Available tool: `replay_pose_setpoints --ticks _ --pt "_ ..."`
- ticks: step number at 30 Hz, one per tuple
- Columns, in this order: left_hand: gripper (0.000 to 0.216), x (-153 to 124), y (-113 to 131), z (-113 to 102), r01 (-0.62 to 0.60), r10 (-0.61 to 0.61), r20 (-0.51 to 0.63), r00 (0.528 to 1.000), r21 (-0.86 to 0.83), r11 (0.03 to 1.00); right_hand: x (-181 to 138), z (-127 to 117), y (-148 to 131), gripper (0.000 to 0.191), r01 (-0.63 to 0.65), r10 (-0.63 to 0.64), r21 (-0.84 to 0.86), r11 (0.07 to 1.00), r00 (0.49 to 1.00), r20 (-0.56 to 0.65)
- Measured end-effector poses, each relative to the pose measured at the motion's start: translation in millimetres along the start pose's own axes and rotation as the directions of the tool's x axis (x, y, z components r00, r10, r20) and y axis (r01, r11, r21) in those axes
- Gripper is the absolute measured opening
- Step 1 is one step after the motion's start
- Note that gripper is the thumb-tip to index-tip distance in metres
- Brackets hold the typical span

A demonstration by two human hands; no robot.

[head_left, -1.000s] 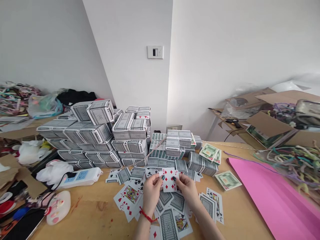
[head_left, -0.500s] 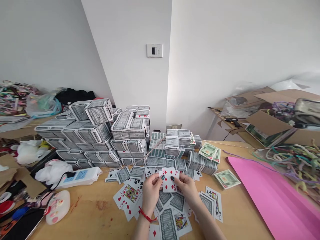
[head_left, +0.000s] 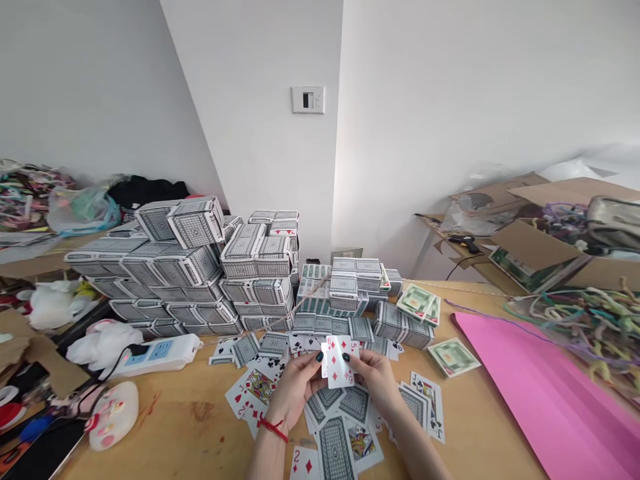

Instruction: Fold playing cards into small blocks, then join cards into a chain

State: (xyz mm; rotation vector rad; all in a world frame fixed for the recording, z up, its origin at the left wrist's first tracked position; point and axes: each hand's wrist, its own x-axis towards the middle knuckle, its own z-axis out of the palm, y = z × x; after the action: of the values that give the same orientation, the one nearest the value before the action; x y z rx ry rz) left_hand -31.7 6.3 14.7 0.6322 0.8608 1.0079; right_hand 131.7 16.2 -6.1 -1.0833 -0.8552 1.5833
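In front of me a few playing cards (head_left: 341,365) are held up, a six of diamonds facing me and the corner of a five showing behind it. My right hand (head_left: 374,375) pinches their right side, thumb on the face. My left hand (head_left: 299,381), with a red cord bracelet on its wrist, is closed at the left edge, where a white card edge shows by the thumb. Beneath lie loose cards, among them a face-down card (head_left: 336,447), a two of diamonds (head_left: 305,463) and a jack (head_left: 260,385). More cards (head_left: 429,403) lie by my right forearm.
Blocks of cards (head_left: 185,263) are stacked along the back. Green card packs (head_left: 454,357) and a pink sheet (head_left: 545,400) lie right. A power strip (head_left: 165,352) and a white squishy toy (head_left: 117,415) are left. Pipe cleaners (head_left: 595,327) and a cardboard box (head_left: 540,247) stand far right.
My left hand has moved slightly left and down, its thumb sliding off the six's face to the edge. The held cards tilt a little, and the two of diamonds below is more exposed.
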Motion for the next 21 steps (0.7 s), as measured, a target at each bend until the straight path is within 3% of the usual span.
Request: replay_pose_setpoints --ticks 12,21 --pt "0.029 1.2 -2.5 3.7 0.004 -0.005 0.037 0.999 0.032 0.999 -2.9 3.7 -2.9 0.036 0.009 -0.01 -0.052 0.999 1.0 -0.007" --pt "0.036 9.7 -12.3 6.7 -0.076 0.089 -0.063 0.994 0.191 0.979 -1.9 2.0 1.5 0.038 0.015 -0.016 -0.101 0.995 1.0 -0.005"
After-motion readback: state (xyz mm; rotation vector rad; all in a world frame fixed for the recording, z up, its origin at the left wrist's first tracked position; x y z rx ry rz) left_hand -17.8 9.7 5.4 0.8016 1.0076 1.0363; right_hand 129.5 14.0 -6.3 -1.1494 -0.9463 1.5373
